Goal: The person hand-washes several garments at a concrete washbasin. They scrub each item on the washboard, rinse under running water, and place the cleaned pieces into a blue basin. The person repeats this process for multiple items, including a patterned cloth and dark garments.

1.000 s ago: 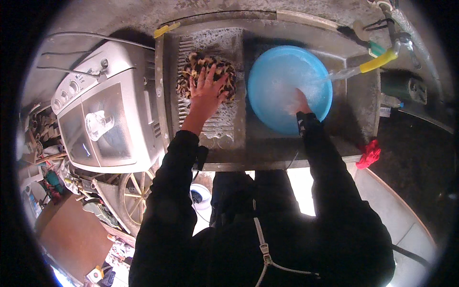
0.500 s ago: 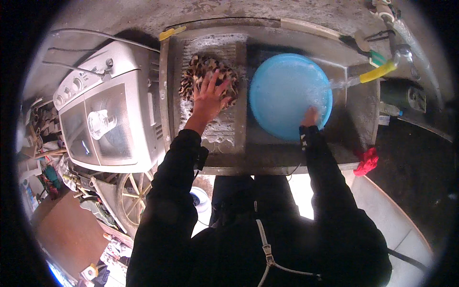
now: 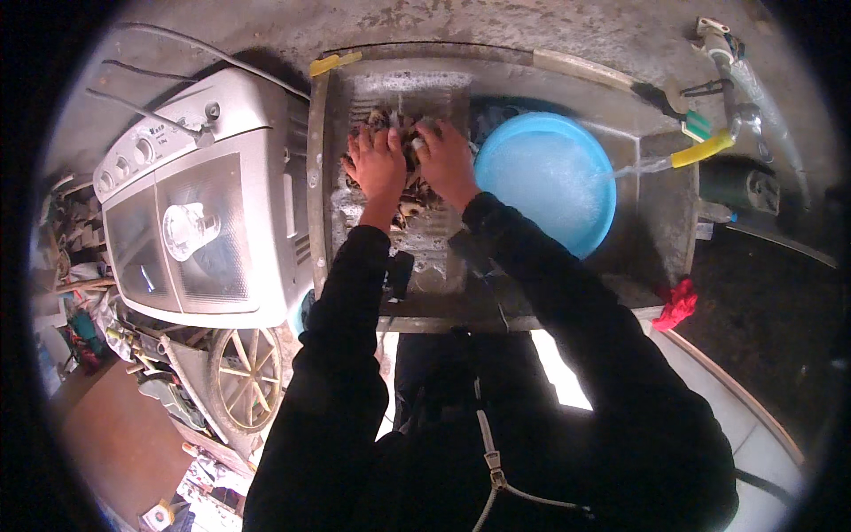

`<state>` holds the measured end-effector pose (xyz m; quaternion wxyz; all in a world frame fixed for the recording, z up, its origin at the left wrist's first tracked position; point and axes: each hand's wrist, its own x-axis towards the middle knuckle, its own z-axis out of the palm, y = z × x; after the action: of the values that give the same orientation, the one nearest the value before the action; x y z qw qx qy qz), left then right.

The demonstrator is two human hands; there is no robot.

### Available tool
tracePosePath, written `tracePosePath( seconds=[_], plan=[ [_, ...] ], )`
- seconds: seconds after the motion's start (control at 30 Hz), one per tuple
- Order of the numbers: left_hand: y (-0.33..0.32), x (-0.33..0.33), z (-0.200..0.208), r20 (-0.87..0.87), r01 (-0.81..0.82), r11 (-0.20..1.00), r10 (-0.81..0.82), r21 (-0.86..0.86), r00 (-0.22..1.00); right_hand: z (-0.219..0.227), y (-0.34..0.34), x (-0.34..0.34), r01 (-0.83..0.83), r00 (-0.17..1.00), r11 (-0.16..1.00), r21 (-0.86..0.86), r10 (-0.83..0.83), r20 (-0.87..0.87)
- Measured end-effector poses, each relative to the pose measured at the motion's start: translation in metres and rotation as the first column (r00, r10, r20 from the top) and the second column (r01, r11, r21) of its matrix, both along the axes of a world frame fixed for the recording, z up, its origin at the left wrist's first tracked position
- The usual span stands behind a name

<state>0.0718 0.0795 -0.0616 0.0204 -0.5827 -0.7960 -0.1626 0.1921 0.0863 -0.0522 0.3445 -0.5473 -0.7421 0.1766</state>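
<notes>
A wet leopard-print cloth (image 3: 409, 211) lies bunched on the ridged, soapy washboard slab (image 3: 355, 97) at the left of the concrete sink. My left hand (image 3: 379, 166) grips its left part from above, fingers bent over the fabric. Beside it, my right hand (image 3: 446, 165) holds the cloth's right side with curled fingers. Both hands hide much of the cloth between them. Right of the slab, a round blue basin (image 3: 498, 146) holds water with foam on it. From a yellow hose end (image 3: 703, 151) on the tap, water runs into the basin.
A white twin-tub washing machine (image 3: 244, 115) stands left of the sink, with a clear cup-like container (image 3: 188, 229) on its lid. A red cloth (image 3: 677, 305) hangs at the sink's front right corner. A green-and-black brush (image 3: 696, 124) rests on the back right rim.
My right hand has left the basin's water and moved left onto the leopard-print cloth. My left hand has gone from lying spread on the cloth to bent fingers gripping it.
</notes>
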Motion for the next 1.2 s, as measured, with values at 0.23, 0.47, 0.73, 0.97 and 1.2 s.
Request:
tracePosePath(
  seconds=[0.23,0.47,0.73,0.97,1.2],
  plan=[
    [-0.072,0.007,-0.01,0.354,0.253,0.951,-0.301,0.175,0.885,-0.009,-0.06,-0.004,-0.061,0.998,0.989,-0.132,0.062,-0.002],
    [0.027,-0.017,-0.031,0.174,0.27,0.946,-0.3,0.178,0.938,-0.04,0.044,-0.009,-0.082,0.969,0.978,0.194,0.033,0.247],
    [-0.093,0.004,-0.004,0.496,0.139,0.979,-0.196,0.151,0.846,0.009,-0.078,0.004,-0.198,0.979,0.973,-0.116,0.202,0.031],
    [0.031,-0.01,-0.035,0.068,0.152,0.957,-0.174,0.246,0.982,-0.036,0.029,-0.011,-0.152,0.988,0.983,0.1,0.147,0.052],
    [-0.086,0.006,-0.006,0.627,0.135,0.964,-0.251,0.228,0.738,0.011,-0.072,-0.001,-0.031,0.984,0.979,-0.202,-0.006,-0.179]
  ],
)
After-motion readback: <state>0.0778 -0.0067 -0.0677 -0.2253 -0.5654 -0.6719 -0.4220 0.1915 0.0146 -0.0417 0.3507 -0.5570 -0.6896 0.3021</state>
